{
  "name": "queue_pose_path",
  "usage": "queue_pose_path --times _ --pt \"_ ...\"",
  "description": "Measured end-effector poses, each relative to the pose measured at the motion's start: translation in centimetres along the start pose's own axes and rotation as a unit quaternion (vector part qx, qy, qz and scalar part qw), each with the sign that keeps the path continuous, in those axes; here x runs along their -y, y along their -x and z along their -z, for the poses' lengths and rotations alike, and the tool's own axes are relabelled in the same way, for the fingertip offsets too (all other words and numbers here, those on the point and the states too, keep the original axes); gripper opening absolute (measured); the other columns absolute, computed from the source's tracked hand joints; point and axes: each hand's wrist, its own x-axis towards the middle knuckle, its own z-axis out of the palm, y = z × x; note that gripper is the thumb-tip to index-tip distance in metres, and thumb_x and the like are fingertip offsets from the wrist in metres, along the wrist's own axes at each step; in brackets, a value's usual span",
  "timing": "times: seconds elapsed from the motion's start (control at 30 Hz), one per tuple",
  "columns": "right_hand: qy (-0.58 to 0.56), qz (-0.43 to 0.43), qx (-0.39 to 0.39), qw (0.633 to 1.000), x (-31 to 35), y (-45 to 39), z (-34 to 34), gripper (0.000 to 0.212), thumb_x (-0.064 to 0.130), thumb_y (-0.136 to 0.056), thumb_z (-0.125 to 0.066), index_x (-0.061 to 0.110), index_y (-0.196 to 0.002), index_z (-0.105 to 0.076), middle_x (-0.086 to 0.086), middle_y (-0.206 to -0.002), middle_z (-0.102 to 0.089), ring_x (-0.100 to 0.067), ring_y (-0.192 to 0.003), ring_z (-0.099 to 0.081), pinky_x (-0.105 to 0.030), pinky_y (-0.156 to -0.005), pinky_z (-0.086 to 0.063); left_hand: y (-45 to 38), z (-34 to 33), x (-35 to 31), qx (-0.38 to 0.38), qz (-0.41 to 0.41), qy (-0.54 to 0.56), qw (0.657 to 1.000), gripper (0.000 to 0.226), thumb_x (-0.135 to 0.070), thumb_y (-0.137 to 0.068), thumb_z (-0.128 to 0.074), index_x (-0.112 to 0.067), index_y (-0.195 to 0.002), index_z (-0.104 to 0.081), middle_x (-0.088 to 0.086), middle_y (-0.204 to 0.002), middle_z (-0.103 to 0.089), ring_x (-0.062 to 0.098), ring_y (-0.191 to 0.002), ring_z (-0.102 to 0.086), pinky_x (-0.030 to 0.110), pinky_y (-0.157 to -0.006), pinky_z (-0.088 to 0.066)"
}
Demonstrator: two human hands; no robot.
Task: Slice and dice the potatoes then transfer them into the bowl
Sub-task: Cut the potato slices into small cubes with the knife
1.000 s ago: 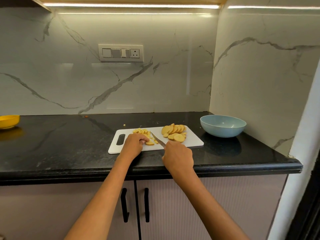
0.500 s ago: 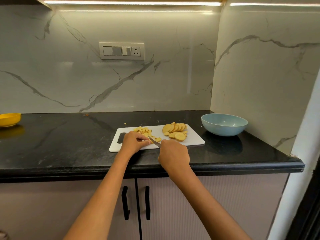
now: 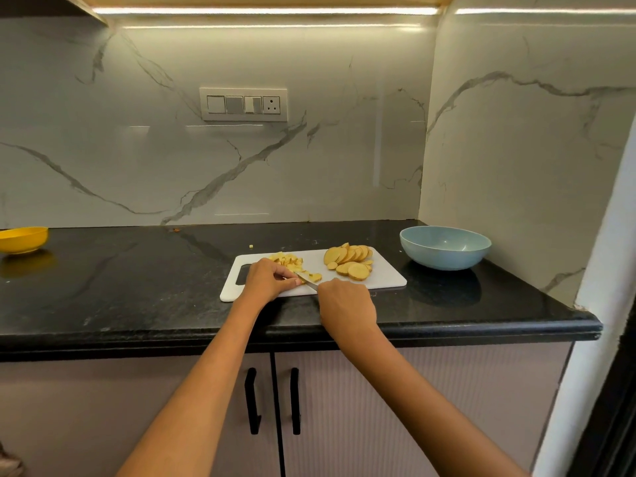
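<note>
A white cutting board [image 3: 389,278] lies on the black counter. Round potato slices [image 3: 349,261] are fanned out on its right half. Diced potato pieces [image 3: 287,260] sit in a small heap on its left half. My left hand [image 3: 266,280] rests on the board with curled fingers that hold down a potato piece by the blade. My right hand [image 3: 346,302] grips the handle of a knife [image 3: 307,279], whose blade points up-left into the pieces next to my left fingertips. A light blue bowl [image 3: 445,247] stands empty to the right of the board.
A yellow bowl [image 3: 23,238] sits at the far left of the counter. One stray potato bit [image 3: 252,246] lies on the counter behind the board. The marble side wall rises right behind the blue bowl. Cabinet doors with black handles [image 3: 273,401] are below the counter edge.
My right hand and the knife have shifted left, closer to my left fingers, and the blade now meets the potato piece. My left hand stays on the board.
</note>
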Motion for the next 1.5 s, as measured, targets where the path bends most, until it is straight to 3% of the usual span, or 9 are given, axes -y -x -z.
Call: queue_pose_path --times 0.17,0.27,0.47,0.97,1.13,1.27,1.4,1.5 --pt "-0.042 -0.039 -0.007 0.998 0.2 -0.3 -0.8 0.024 0.011 -0.098 -0.045 0.007 -0.120 -0.052 -0.009 -0.113 -0.060 -0.021 -0.099 -0.061 -0.028 -0.077 -0.045 0.4 0.2 0.4 0.005 -0.013 0.039 0.999 0.017 -0.015 -0.080 -0.071 -0.008 -0.096 -0.074 0.006 -0.098 -0.071 0.012 -0.092 -0.060 0.027 -0.085 -0.048" --pt "-0.077 -0.063 -0.002 0.995 -0.4 -0.1 -0.7 0.024 0.014 -0.098 -0.045 0.009 -0.120 -0.052 -0.008 -0.111 -0.059 -0.020 -0.097 -0.060 -0.026 -0.074 -0.043 0.4 0.2 0.7 -0.019 -0.009 0.055 0.998 0.017 -0.005 -0.084 -0.064 -0.005 -0.099 -0.072 0.009 -0.105 -0.069 0.018 -0.104 -0.059 0.026 -0.095 -0.043" --pt "-0.102 -0.058 0.010 0.993 -0.1 0.2 -0.4 0.026 0.017 -0.096 -0.047 0.009 -0.121 -0.052 -0.009 -0.112 -0.059 -0.023 -0.100 -0.060 -0.029 -0.078 -0.044 0.2 0.1 0.9 -0.045 -0.007 0.061 0.997 0.012 -0.005 -0.078 -0.071 -0.004 -0.089 -0.073 0.011 -0.093 -0.071 0.020 -0.092 -0.063 0.030 -0.088 -0.048" --pt "-0.044 -0.001 0.003 0.999 0.3 -1.8 0.2 0.024 0.011 -0.095 -0.048 0.006 -0.118 -0.052 -0.012 -0.116 -0.058 -0.025 -0.102 -0.058 -0.028 -0.072 -0.039 -0.1 -0.1 0.9 -0.028 -0.014 0.043 0.999 0.010 -0.008 -0.078 -0.072 -0.003 -0.086 -0.074 0.008 -0.086 -0.070 0.012 -0.080 -0.059 0.009 -0.066 -0.040" --pt "-0.050 0.003 0.026 0.998 -0.1 -1.8 -0.4 0.024 0.013 -0.096 -0.048 0.006 -0.119 -0.053 -0.012 -0.117 -0.057 -0.026 -0.103 -0.058 -0.030 -0.080 -0.044 0.3 -0.1 0.6 -0.039 -0.011 0.018 0.999 0.010 -0.010 -0.078 -0.073 -0.004 -0.086 -0.075 0.011 -0.088 -0.072 0.013 -0.079 -0.058 0.019 -0.069 -0.040" --pt "-0.087 -0.022 0.026 0.996 -0.3 -2.6 -0.7 0.021 0.013 -0.095 -0.048 0.006 -0.114 -0.053 -0.011 -0.107 -0.059 -0.024 -0.097 -0.058 -0.029 -0.075 -0.043 0.3 0.2 0.3 -0.033 -0.020 0.007 0.999 0.011 -0.010 -0.079 -0.072 -0.004 -0.087 -0.074 0.010 -0.088 -0.071 0.009 -0.073 -0.054 0.014 -0.061 -0.039" --pt "-0.172 -0.086 0.070 0.979 -1.4 -3.7 -1.0 0.024 0.018 -0.095 -0.049 0.002 -0.110 -0.056 -0.003 -0.075 -0.047 -0.017 -0.075 -0.049 -0.028 -0.069 -0.040 0.5 0.1 0.4 -0.033 -0.016 0.008 0.999 0.013 -0.011 -0.079 -0.072 -0.003 -0.089 -0.074 0.010 -0.089 -0.071 0.014 -0.080 -0.057 0.022 -0.072 -0.040" --pt "-0.156 -0.076 0.058 0.983 -1.4 -3.2 -1.1 0.023 0.017 -0.096 -0.047 0.005 -0.112 -0.056 -0.006 -0.086 -0.055 -0.020 -0.083 -0.054 -0.029 -0.071 -0.041 0.6 0.1 0.5 -0.037 -0.022 0.015 0.999 0.011 -0.011 -0.078 -0.072 -0.003 -0.085 -0.074 0.009 -0.087 -0.071 0.013 -0.080 -0.058 0.021 -0.070 -0.040"
